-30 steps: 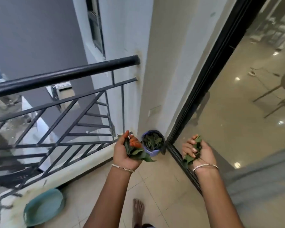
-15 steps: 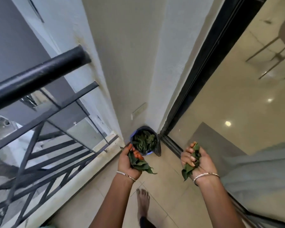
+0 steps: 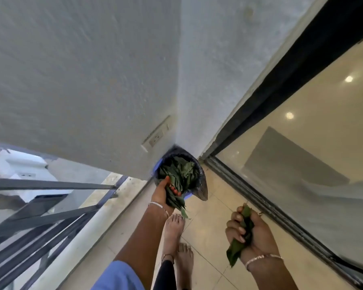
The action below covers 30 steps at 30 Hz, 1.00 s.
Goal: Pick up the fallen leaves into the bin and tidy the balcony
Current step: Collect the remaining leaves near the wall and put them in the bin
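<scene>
Railing (image 3: 50, 214): well left of the left grip. Left grip (image 3: 162, 193): fingers curled round a bunch of leaves (image 3: 177, 200). A second ago it was short of the bin; now it is at the near rim. Bin (image 3: 158, 164): just beyond that grip in the wall corner, already well filled. Release looks next. Right grip (image 3: 254, 233): held back and apart, fist tight on a second bunch (image 3: 236, 251). Wall socket (image 3: 155, 137) above the bin. No legible brand, label or writing.

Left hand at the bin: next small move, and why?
Likely open the left hand and let its leaves drop: it holds them at the rim of the bin. The right hand grips its own bunch off to the side, so it follows.
</scene>
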Each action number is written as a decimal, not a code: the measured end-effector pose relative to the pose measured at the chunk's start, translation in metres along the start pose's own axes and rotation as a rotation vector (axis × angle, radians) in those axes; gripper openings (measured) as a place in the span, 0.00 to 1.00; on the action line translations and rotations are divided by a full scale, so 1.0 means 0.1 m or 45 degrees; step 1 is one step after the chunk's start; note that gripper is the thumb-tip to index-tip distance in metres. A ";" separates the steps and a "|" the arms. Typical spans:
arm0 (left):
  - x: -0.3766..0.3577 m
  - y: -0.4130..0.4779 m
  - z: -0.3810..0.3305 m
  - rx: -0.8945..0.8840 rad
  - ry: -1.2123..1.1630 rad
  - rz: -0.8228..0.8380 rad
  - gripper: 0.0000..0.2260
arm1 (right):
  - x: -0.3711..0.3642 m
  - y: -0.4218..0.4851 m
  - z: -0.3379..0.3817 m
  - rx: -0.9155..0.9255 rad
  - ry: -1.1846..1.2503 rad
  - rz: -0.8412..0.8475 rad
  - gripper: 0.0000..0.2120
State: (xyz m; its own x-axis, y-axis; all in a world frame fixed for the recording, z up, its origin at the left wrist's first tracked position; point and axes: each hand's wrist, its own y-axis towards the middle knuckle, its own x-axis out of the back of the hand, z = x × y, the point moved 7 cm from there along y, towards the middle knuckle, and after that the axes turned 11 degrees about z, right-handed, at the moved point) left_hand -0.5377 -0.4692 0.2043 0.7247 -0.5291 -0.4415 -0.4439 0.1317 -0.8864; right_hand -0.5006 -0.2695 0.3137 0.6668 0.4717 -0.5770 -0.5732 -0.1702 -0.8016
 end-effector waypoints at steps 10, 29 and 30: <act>0.21 1.08 -0.06 -0.033 0.160 -0.098 0.22 | 0.83 1.10 -0.36 -0.062 -0.206 -0.304 0.13; 0.72 0.64 -0.20 -0.308 0.234 -0.206 0.10 | 0.28 3.18 -0.73 -0.111 -1.163 -0.407 0.26; 0.72 0.63 -0.21 -0.306 0.226 -0.211 0.10 | 0.28 3.14 -0.72 -0.104 -1.142 -0.410 0.24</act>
State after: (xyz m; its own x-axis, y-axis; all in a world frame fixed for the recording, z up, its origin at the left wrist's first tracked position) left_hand -0.5240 -0.5167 0.1197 0.7040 -0.6669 -0.2442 -0.4544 -0.1588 -0.8765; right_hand -0.6277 -0.3718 0.0340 0.1540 0.9879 -0.0190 -0.3685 0.0395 -0.9288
